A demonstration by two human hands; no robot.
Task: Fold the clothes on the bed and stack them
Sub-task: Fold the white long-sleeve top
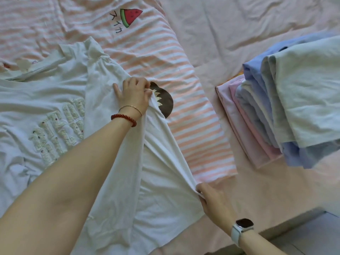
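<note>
Two hands on white T-shirt [161, 181], spread on bed [257, 190] over striped shirt [193, 126]. Left hand [135, 94] fingers pinch folded edge; right hand [213, 201] fingers pinch hem. Fabric light, limp, slides; grip edges. Folded stack [287, 107] nearby, right.

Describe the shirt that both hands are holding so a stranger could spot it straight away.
Start at the folded stack of blue and pink clothes on the bed's right side, then look left past the pink-and-white striped watermelon-print garment. The plain white T-shirt lies over it, with the left hand and right hand pinching its edge, unlike the neighbouring shirt's raised lettering.
</note>
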